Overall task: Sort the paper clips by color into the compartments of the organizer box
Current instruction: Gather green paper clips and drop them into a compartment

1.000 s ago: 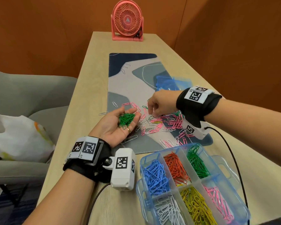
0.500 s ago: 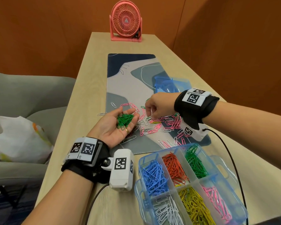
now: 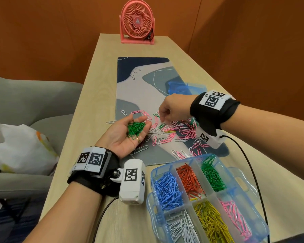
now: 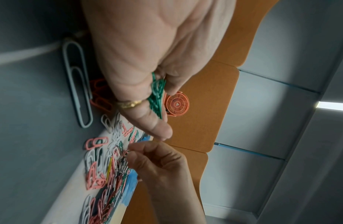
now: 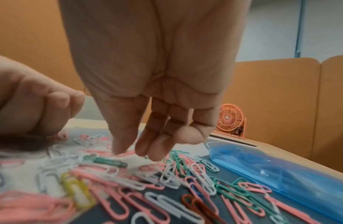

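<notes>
Hands: left hand (image 3: 125,134), palm up, cups a heap of green wire paper clips (image 3: 135,129) beside the patterned grey-blue desk mat (image 3: 139,81); right hand (image 3: 172,109), fingers drooping, holds nothing above the mixed clip pile (image 3: 174,130) on that mat. Clear blue plastic organizer box (image 3: 242,181) sits nearer than the mat. Risk: tilting the cupped palm would probably spill clips; interlocked clips may drag wrong colours.

From the head we look forward and down along the worktop (image 3: 102,95), both hands in view, the fan (image 3: 137,21) at the far end. The left wrist view sits close at the left hand (image 4: 147,60), rolled sideways, facing past the fingers to that same fan (image 4: 176,104). The right wrist view hangs just above the clips (image 5: 167,178), looking along the right hand (image 5: 153,68). All three views share the loose clips (image 3: 172,130) and the fan (image 5: 231,119).
</notes>
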Demonstrator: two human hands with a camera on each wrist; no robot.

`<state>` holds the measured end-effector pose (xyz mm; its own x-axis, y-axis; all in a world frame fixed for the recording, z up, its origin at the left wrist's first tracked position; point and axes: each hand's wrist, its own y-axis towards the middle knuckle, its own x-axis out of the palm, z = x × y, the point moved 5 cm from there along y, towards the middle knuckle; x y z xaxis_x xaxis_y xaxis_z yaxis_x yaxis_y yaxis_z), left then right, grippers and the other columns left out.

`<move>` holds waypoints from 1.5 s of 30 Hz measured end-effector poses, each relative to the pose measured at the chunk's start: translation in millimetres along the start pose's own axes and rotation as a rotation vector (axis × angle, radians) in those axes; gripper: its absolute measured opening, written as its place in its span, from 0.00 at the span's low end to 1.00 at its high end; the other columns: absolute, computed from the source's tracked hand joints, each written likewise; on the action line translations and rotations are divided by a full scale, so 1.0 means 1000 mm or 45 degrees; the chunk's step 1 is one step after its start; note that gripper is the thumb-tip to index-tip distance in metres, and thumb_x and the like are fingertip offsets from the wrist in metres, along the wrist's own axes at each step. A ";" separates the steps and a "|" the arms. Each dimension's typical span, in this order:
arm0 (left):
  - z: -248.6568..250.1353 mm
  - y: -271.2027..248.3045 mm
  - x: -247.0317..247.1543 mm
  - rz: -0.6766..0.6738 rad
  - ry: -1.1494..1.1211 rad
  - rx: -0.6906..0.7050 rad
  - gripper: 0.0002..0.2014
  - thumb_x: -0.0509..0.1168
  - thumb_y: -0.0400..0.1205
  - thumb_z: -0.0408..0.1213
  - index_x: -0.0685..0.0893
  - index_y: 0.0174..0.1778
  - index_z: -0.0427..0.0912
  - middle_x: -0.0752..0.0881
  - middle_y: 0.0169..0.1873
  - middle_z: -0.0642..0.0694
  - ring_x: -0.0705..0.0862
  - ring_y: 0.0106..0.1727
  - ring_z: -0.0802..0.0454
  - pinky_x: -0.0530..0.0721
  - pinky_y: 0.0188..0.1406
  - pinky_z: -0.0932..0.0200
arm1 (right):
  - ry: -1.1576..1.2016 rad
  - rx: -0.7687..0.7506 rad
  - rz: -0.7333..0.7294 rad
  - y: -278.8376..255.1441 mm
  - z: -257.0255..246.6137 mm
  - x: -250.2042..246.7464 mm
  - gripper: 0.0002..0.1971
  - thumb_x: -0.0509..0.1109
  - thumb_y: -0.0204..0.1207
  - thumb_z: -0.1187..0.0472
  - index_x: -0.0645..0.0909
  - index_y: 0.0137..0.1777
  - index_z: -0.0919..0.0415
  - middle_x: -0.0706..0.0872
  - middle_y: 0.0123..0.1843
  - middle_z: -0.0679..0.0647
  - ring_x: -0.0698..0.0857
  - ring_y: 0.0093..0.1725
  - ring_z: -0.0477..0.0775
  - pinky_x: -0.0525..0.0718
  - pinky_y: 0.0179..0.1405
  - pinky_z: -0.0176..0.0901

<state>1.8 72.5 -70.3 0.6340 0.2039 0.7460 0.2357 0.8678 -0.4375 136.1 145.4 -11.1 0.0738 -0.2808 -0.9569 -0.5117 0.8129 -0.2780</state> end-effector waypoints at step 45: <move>-0.002 0.000 0.002 -0.024 -0.068 -0.039 0.19 0.52 0.88 0.36 0.81 0.50 0.23 0.86 0.45 0.28 0.89 0.36 0.36 0.87 0.42 0.45 | -0.045 0.097 0.147 0.025 0.017 -0.008 0.07 0.70 0.76 0.65 0.88 0.51 0.59 0.86 0.45 0.51 0.82 0.45 0.49 0.72 0.42 0.35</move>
<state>4.8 71.8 -69.5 0.5892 0.2120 0.7797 0.2706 0.8575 -0.4376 137.2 177.2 -11.8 0.0490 -0.1663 -0.9849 -0.4519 0.8757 -0.1703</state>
